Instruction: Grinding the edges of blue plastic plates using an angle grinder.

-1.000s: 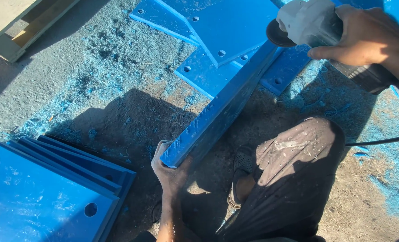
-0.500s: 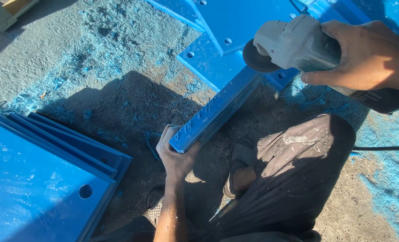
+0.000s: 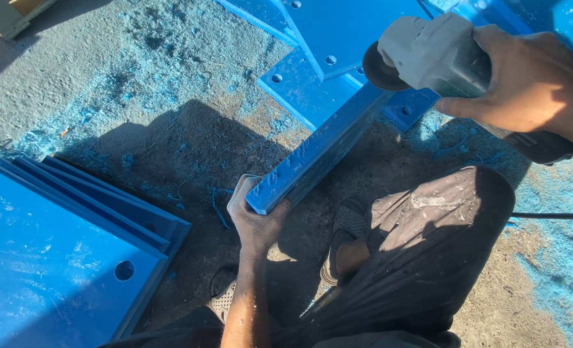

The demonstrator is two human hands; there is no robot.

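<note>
Blue plastic is nearly everywhere in this view; the left hand (image 3: 255,219) is closed around the near end of a long blue plastic bar (image 3: 322,149), with the fingers wrapped on its left side and the thumb on its right side, so the end of the bar sits in the palm; from this hand the bar runs up and to the right, tilted, and its far end goes under the grey angle grinder (image 3: 431,55); the right hand (image 3: 534,80) is clamped around the body of this grinder, fingers curled over the top and the thumb below, and the dark round disc of the tool is touching the far end of the bar or is just above it, I cannot tell which; a black cable (image 3: 550,215) goes out to the right, below the right hand; beyond the grinder, flat blue plastic plates with round holes (image 3: 338,38) lie on the ground, overlapping each other; to the left of the left hand, well apart from it, a stack of big blue plastic sheets (image 3: 54,258) lies flat, the top one with a round hole near its edge; the rough concrete floor (image 3: 138,84) is covered with blue shavings and dust; below the bar, between both hands, the person's knee in dark dusty trousers (image 3: 428,245) is bent, and a grey sandal (image 3: 344,238) is just to the right of the left hand.
</note>
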